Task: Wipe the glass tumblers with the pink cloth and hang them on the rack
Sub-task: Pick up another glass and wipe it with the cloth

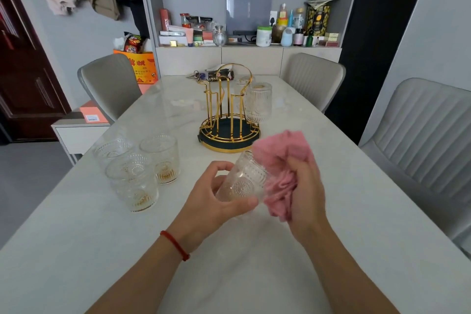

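Note:
My left hand (216,199) grips a patterned glass tumbler (242,181), tilted with its mouth toward the right, above the white table (76,237). My right hand (305,186) holds the pink cloth (280,158), bunched against the tumbler's mouth. Three more tumblers (132,181) (160,158) (112,150) stand upright in a cluster at the left. Behind my hands stands the gold rack (229,120) on its dark round base. One tumbler (258,103) hangs upside down on the rack's right side, and another (244,83) shows faintly behind it.
Grey chairs (109,84) (313,76) (428,130) stand around the table. Keys and a small packet (211,75) lie at the far table end. A cluttered shelf (249,33) fills the back wall.

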### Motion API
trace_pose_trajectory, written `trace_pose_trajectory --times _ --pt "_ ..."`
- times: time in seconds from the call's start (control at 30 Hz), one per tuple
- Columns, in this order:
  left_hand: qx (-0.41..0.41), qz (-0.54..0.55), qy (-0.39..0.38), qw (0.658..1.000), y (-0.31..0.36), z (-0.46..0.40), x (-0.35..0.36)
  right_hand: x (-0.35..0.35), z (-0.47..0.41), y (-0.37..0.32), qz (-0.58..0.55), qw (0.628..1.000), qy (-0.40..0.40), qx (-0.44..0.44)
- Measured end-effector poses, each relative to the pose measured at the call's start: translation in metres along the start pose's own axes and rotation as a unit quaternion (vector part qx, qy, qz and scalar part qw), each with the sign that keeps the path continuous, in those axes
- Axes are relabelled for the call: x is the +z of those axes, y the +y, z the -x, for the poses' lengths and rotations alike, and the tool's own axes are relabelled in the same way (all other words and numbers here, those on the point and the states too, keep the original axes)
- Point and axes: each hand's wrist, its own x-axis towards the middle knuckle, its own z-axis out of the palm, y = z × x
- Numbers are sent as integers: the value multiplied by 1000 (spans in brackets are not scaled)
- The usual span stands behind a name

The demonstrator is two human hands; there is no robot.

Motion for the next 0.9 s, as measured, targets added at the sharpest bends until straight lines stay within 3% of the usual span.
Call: trace_pose_trajectory --times 0.17,0.33,0.4,0.47,0.57,0.63,0.7,0.8,0.9 --pt "9 82 39 996 -7 -3 -12 2 10 2 192 972 -126 -56" --pt "-4 230 94 969 -5 -7 -24 -18 5 -1 299 904 -301 -53" --pt "4 213 89 973 -3 -6 -26 -16 8 6 344 881 -324 -28" --pt "2 201 98 975 -2 -6 -24 -9 13 13 355 883 -302 -60" --pt "-18 225 115 967 -3 -7 -20 -7 10 13 279 932 -220 -67" --pt "-42 250 116 960 -1 -6 -19 -15 2 4 166 979 -115 -38" --pt "-72 307 105 943 1 -4 -16 -24 -6 -1 62 998 -19 -12" --pt "-94 351 100 926 5 -1 -3 -14 -6 8 -74 992 8 102" --pt "-58 270 109 955 0 1 14 6 5 16 -191 966 -34 173"
